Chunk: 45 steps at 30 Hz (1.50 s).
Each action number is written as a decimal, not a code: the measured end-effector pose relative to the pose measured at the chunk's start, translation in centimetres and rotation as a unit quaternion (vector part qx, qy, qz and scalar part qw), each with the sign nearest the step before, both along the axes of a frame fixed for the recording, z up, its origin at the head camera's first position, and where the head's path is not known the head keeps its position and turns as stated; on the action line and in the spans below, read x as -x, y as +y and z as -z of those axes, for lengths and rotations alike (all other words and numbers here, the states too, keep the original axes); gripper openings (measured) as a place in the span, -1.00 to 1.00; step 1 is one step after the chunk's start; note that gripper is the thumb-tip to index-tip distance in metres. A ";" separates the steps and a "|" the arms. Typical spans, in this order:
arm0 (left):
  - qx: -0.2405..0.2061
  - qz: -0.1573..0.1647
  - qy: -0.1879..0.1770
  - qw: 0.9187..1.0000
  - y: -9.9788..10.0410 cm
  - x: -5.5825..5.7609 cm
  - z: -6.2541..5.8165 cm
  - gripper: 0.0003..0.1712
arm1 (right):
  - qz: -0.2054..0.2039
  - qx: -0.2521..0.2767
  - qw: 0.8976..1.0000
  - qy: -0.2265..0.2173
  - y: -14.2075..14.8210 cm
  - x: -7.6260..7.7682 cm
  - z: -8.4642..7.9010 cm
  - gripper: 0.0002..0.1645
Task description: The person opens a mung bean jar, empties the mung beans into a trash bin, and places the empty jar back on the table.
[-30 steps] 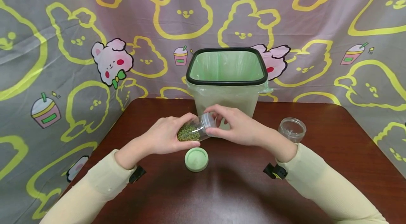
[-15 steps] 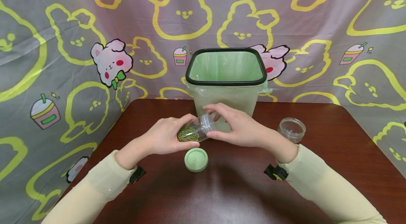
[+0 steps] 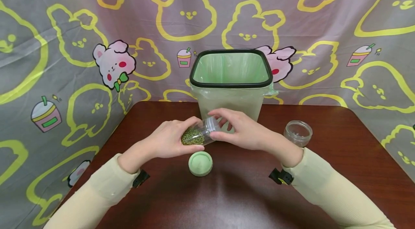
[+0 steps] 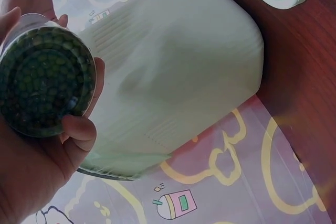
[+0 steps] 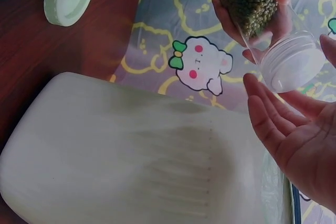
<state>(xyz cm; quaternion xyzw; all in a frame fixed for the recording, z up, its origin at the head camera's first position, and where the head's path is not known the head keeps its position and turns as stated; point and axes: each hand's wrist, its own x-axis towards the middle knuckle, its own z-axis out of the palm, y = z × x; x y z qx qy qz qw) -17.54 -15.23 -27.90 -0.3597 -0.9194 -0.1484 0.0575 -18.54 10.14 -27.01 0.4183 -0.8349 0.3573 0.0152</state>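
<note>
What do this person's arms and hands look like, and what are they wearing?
Long, pale cream sleeves cover the left arm and right arm, ending in cuffs. A small black device sits at the left wrist and right wrist. No gloves or cables show.

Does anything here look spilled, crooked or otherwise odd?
No spill shows. Only the jar looks askew: the left hand holds it tipped nearly sideways, while a green lid lies on the table. Its small green beans sit toward the base.
</note>
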 end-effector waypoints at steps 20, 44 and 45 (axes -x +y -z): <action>0.004 -0.003 0.005 1.000 0.0 -0.1 0.1 -0.31 | -0.038 0.000 0.998 0.051 0.3 0.0 0.3 -0.36; 0.008 0.004 0.008 1.000 0.2 0.0 0.1 -0.32 | 0.009 -0.023 1.000 -0.006 0.2 -0.1 -0.1 -0.40; 0.008 0.004 0.008 1.000 0.2 0.0 0.1 -0.32 | 0.010 -0.021 1.000 -0.008 0.2 0.0 -0.1 -0.41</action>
